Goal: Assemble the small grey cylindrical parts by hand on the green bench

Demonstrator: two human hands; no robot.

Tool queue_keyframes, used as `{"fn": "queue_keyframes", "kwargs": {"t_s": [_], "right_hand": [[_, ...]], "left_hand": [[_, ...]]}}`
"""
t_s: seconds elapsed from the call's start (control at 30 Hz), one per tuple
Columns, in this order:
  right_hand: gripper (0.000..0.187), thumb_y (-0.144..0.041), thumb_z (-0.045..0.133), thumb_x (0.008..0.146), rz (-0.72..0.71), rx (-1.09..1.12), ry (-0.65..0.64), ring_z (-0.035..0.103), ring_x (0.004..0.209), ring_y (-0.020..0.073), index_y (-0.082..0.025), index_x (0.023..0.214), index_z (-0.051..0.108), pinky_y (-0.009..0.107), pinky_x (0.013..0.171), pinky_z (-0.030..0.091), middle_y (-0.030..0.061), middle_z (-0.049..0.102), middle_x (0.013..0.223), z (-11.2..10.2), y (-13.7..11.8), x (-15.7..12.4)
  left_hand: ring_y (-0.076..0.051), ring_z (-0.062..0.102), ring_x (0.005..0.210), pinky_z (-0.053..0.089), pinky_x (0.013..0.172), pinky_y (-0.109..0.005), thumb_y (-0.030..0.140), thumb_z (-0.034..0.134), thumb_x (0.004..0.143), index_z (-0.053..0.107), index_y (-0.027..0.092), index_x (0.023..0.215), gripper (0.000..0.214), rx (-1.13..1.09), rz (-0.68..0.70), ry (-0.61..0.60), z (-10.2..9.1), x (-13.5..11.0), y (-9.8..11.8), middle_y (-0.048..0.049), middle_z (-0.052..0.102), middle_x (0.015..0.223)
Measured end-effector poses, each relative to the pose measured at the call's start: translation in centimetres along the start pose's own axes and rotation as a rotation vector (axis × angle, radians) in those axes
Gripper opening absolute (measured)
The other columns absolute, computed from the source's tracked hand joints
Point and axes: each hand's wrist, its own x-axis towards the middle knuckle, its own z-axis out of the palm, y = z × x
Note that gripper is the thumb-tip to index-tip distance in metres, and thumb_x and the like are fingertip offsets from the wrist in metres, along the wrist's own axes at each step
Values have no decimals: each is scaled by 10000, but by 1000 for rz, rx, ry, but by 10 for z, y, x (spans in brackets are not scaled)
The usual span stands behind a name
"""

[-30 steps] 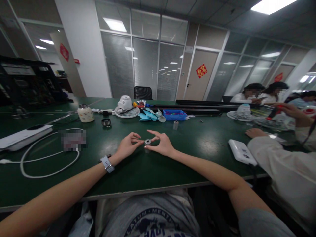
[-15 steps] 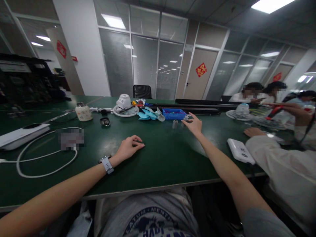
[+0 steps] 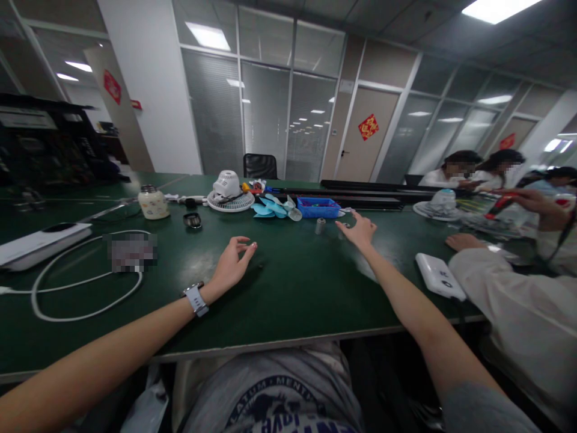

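Over the near middle of the table is my left hand (image 3: 232,264), its thumb and fingers apart and nothing visible in them. My right hand (image 3: 362,231) reaches further out, thumb and index finger spread and curved. Just beyond its thumb, partly hidden, a small metallic piece appears on the tabletop. To the left of that hand stands a small silvery cylinder (image 3: 320,226). A blue basket (image 3: 319,208) with small items inside sits behind the cylinder. Light-blue fan blades (image 3: 270,207) lie left of the basket, beside a white fan body on a round grille (image 3: 231,202).
On the left are a cream bottle (image 3: 154,202), a dark watch-like item (image 3: 192,221), a white box (image 3: 42,243) and a looped white cable (image 3: 38,307). A white power bank (image 3: 439,276) lies right, near a co-worker's sleeve (image 3: 518,288). Black bars (image 3: 360,195) run behind.
My left hand has lifted slightly and its fingers now point more upward. My right hand has shifted a little right, away from the cylinder, with its thumb and index finger still apart.
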Motion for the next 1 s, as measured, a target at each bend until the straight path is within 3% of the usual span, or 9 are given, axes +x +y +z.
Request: {"fn": "queue_keyframes", "kwargs": {"t_s": [0.1,0.27,0.37,0.53,0.73,0.87,1.0], "right_hand": [[563,-536,564,829,-259,116,-14,493,1213,307,-199,1281,571,478,1005,299,141,592,1290,-9,-43,-20],[460,-535,476,908,-735,362,-473,447,1292,250,-304,1296,565,474,1049,308,69,537,1376,-18,-120,-87],[464,-541,496,900,-861,389,-657,370,1360,257,-337,1314,550,481,1081,281,58,457,1450,-19,-145,-121],[452,-507,487,919,-936,418,-789,268,1419,242,-350,1342,515,471,1125,229,26,354,1512,-20,-153,-135],[469,-488,401,960,-947,411,-895,229,1434,219,-327,1398,446,467,1144,189,7,396,1484,-16,-152,-134],[487,-479,415,958,-958,420,-847,247,1427,224,-308,1413,424,482,1136,194,21,408,1477,-17,-149,-128],[504,-466,401,964,-872,378,-659,256,1423,224,-269,1429,403,491,1136,177,43,415,1474,-32,-134,-94]], "left_hand": [[-270,638,1065,477,873,-431,557,471,862,458,185,1138,464,11,-10,27,-1,1,2,-140,690,1100],[-265,646,1018,470,864,-427,540,466,866,464,183,1104,429,34,-19,54,-1,0,3,-134,692,1067],[-257,655,996,478,848,-408,527,485,856,470,184,1075,407,29,1,74,0,1,3,-126,695,1037],[-250,665,959,488,816,-394,520,504,843,480,189,1060,397,30,13,78,1,1,2,-112,698,1020],[-251,663,926,497,768,-385,537,492,843,489,194,1065,408,57,20,71,2,2,-2,-112,702,1008],[-253,658,936,496,766,-384,526,491,846,489,186,1078,411,66,8,68,2,2,-3,-120,700,1014],[-256,655,935,492,769,-391,518,478,857,482,189,1090,403,68,-19,34,1,4,-2,-121,700,1028]]}}
